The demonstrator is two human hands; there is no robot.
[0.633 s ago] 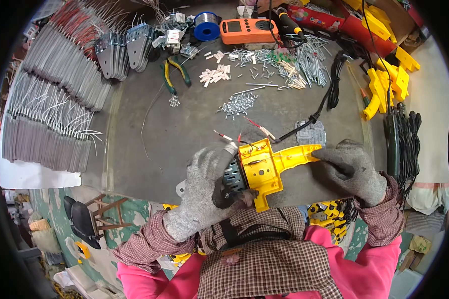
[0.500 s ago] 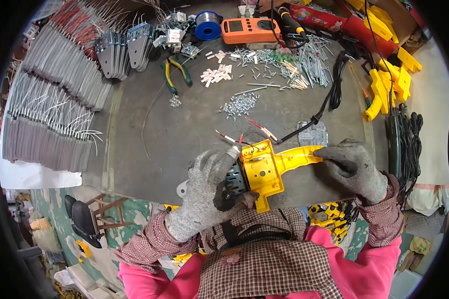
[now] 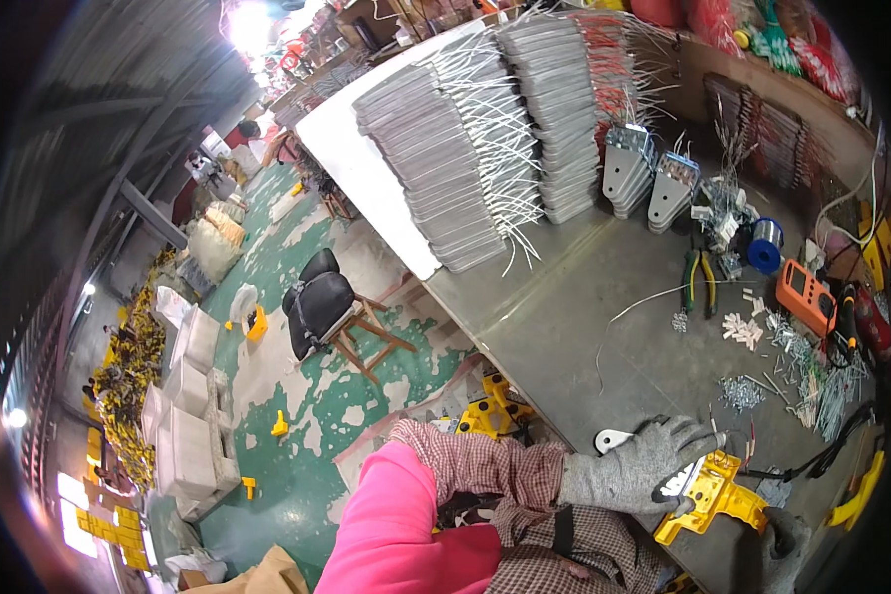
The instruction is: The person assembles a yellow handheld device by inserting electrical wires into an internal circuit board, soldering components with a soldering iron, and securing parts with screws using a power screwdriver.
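Observation:
My left hand (image 3: 636, 471), in a grey knit glove, is closed round the metal-vented end of a yellow plastic tool housing (image 3: 711, 501). A rounded light-grey plate end with a hole (image 3: 612, 440) sticks out on the other side of that hand. The housing's handle points to the lower right. Close by the handle's end is my gloved right hand (image 3: 787, 546), dark and near the picture's rim; its fingers do not show clearly. Thin wires with white sleeves (image 3: 749, 441) stand out from the housing, and a black cord (image 3: 824, 450) runs off to the right.
Stacked grey plates with white leads (image 3: 436, 158) line the table's far left. Pliers (image 3: 701, 282), a solder spool (image 3: 764, 246), an orange meter (image 3: 805, 295), screws (image 3: 741, 393) and white sleeves (image 3: 742, 330) lie beyond my hands. A black-seated stool (image 3: 322, 307) stands on the green floor left.
The view has swung left, bringing the floor, stool and building into sight. My left hand still holds the yellow housing. My right hand remains by the handle's end, now at the lower right.

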